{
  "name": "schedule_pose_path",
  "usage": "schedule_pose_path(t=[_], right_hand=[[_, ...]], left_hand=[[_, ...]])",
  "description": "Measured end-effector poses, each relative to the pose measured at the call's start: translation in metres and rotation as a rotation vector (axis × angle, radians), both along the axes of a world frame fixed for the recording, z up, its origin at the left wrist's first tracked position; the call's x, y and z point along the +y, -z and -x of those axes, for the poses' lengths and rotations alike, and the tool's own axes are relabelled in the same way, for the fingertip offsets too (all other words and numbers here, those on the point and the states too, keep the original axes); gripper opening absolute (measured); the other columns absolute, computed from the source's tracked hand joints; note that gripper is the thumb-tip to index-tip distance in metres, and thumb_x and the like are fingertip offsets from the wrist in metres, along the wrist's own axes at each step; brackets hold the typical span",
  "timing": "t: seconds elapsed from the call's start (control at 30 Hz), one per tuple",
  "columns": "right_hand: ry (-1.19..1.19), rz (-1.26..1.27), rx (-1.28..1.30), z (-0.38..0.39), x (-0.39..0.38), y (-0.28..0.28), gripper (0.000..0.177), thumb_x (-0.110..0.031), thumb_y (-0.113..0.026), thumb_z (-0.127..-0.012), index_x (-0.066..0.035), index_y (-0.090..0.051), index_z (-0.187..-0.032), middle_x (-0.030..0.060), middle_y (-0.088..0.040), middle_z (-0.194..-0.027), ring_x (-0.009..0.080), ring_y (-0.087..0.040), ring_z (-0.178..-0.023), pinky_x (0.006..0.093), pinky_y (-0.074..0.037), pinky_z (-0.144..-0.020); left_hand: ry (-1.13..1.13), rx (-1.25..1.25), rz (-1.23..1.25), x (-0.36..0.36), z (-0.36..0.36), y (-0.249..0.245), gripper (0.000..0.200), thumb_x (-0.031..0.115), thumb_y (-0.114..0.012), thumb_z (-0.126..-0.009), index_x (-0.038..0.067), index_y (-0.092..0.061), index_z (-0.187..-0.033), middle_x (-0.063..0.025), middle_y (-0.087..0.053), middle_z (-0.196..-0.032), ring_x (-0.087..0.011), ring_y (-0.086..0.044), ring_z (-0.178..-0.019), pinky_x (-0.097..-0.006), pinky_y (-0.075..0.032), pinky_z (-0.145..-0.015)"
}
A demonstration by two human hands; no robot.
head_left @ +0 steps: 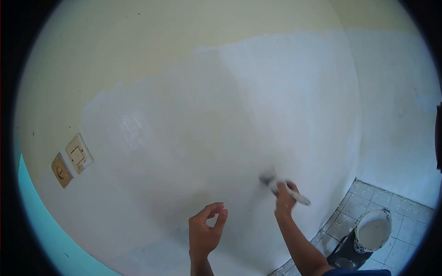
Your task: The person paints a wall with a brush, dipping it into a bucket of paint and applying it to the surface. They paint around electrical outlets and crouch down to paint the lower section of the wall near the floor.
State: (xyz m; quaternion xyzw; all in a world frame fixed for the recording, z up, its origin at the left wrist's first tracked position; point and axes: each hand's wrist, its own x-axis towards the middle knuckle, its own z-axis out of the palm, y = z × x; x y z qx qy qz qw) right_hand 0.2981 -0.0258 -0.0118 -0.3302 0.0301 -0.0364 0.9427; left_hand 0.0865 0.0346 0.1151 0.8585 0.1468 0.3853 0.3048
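Observation:
My right hand [286,198] grips a paintbrush [301,199] by its pale, paint-marked handle. The dark bristles point up and left against the wall [184,152] and are blurred by motion. Lower and to the left, my left hand [206,232] is raised in front of the wall, holding nothing. Its fingers are loosely curled, with the thumb close to the index fingertip and a gap inside the curve. White paint covers the lower wall up to an uneven edge; above it the surface is yellowish. A wet, shiny patch shows at the left.
A paint-smeared bucket [372,232] of whitish paint stands on the tiled floor [357,205] at lower right, beside a dark object [343,253]. A switch [79,153] and a socket [61,170] sit on the wall at left. The room's corner lies to the right.

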Motion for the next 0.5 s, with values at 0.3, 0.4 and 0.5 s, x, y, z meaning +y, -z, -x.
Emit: schedule_pose_path(t=[0.3, 0.4, 0.5], right_hand=[[0.091, -0.449, -0.593, -0.035, 0.000, -0.320, 0.036, -0.011, -0.067, -0.076, 0.003, -0.050, -0.104, 0.0127, -0.056, -0.094, 0.0189, -0.057, -0.085, 0.0302, -0.053, -0.073], [0.191, -0.287, -0.553, -0.061, 0.042, -0.319, 0.033, -0.012, -0.068, -0.075, 0.001, -0.052, -0.102, 0.0087, -0.055, -0.092, 0.0157, -0.055, -0.077, 0.0276, -0.049, -0.065], [0.177, -0.069, -0.366, -0.039, 0.035, -0.175, 0.028, -0.012, -0.065, -0.080, 0.000, -0.053, -0.103, 0.0079, -0.055, -0.096, 0.0140, -0.054, -0.084, 0.0281, -0.049, -0.068]], left_hand=[[0.038, 0.008, -0.019, -0.009, -0.011, -0.006, 0.025, 0.021, -0.064, -0.086, 0.003, -0.065, -0.103, -0.0114, -0.069, -0.094, -0.0197, -0.067, -0.086, -0.0304, -0.050, -0.075], [0.035, 0.009, -0.002, -0.011, -0.016, -0.003, 0.025, 0.022, -0.064, -0.086, 0.003, -0.065, -0.103, -0.0110, -0.069, -0.095, -0.0200, -0.067, -0.086, -0.0308, -0.050, -0.075], [0.018, 0.018, 0.020, -0.014, -0.016, 0.002, 0.026, 0.022, -0.065, -0.085, 0.002, -0.065, -0.101, -0.0120, -0.069, -0.092, -0.0216, -0.067, -0.086, -0.0316, -0.051, -0.076]])
